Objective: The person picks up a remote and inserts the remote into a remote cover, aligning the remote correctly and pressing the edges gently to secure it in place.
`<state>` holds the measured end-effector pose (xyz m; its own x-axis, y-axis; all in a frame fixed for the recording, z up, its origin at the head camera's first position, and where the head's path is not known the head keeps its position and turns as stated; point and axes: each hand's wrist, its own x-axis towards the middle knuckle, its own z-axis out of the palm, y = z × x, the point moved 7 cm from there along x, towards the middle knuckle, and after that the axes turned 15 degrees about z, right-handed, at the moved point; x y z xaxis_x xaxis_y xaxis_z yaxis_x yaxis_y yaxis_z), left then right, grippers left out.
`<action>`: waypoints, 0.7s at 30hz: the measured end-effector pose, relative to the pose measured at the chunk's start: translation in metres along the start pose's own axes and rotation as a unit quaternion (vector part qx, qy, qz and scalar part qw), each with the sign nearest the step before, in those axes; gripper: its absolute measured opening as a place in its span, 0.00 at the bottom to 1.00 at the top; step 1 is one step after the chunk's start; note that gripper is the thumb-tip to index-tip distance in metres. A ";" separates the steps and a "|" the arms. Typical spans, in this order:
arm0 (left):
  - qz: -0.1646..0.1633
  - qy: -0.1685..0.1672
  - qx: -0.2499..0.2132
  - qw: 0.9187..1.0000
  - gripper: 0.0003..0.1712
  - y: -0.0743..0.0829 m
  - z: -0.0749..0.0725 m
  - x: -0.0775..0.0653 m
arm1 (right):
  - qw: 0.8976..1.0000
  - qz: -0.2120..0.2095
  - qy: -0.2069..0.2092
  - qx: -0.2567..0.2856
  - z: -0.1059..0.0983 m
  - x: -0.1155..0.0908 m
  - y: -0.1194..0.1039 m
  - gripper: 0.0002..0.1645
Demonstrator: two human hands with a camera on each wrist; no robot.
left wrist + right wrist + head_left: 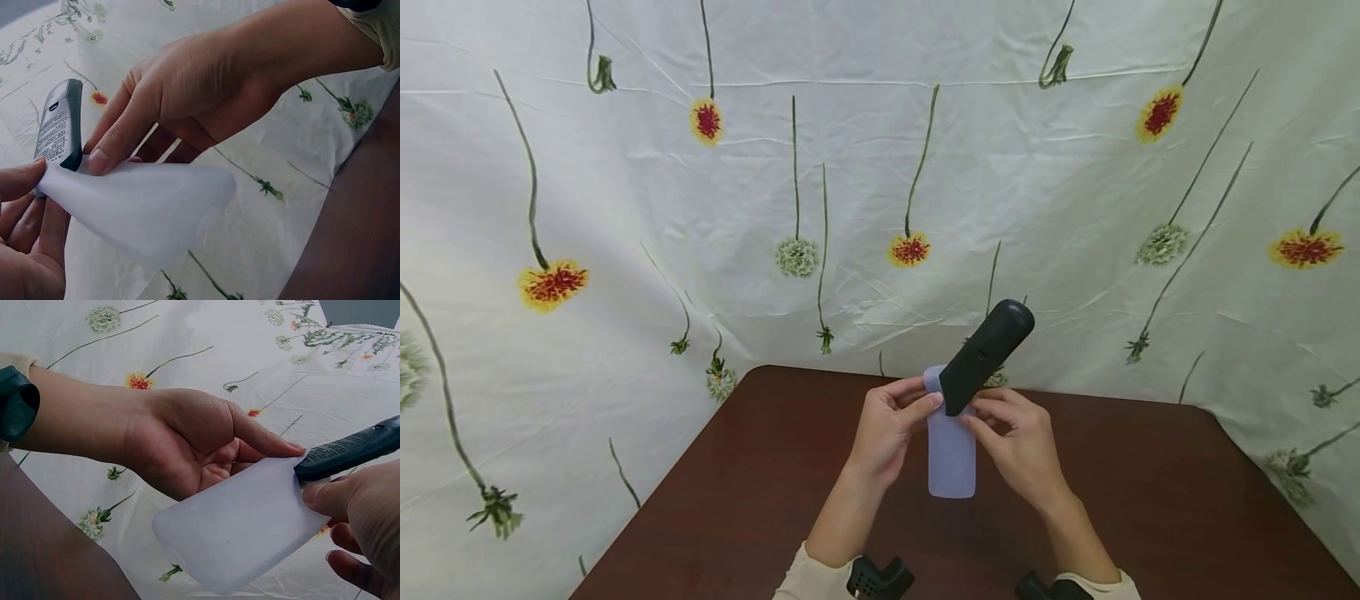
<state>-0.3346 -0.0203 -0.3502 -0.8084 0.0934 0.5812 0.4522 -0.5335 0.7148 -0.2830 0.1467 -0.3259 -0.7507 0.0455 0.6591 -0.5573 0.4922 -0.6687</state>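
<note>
A pale lavender, translucent soft sleeve (pixel 952 468), resembling a remote control cover, hangs in front of me above the table. A black remote control (pixel 988 354) leans up and to the right from its mouth, its lower end at the rim; printed text shows on it in both wrist views. My left hand (pixel 880 429) pinches the rim on the left of the remote. On the other side, my right hand (pixel 1028 446) pinches the sleeve close to the remote's lower corner. How deep the remote sits in the sleeve is hard to tell.
A dark reddish-brown table (pixel 715 508) lies beneath both hands. Behind and beside it hangs a white cloth (pixel 865 167) printed with flowers. Black devices (pixel 880 577) are worn on both wrists, over cream sleeve cuffs.
</note>
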 end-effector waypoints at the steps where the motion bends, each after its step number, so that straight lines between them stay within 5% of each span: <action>1: -0.001 -0.001 0.000 1.000 0.19 0.000 0.001 0.000 | 1.000 -0.001 0.004 0.000 0.000 0.000 0.000 0.14; 15: 0.013 0.015 0.023 1.000 0.17 0.000 -0.001 0.000 | 0.997 -0.071 0.036 0.000 -0.003 -0.003 -0.007 0.12; 21: 0.039 -0.003 0.082 0.996 0.16 0.004 -0.001 0.001 | 0.997 -0.037 0.066 0.024 -0.006 -0.002 -0.002 0.11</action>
<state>-0.3343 -0.0233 -0.3473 -0.7669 0.0624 0.6387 0.5685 -0.3957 0.7213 -0.2783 0.1510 -0.3233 -0.6559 0.1256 0.7443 -0.6283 0.4556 -0.6306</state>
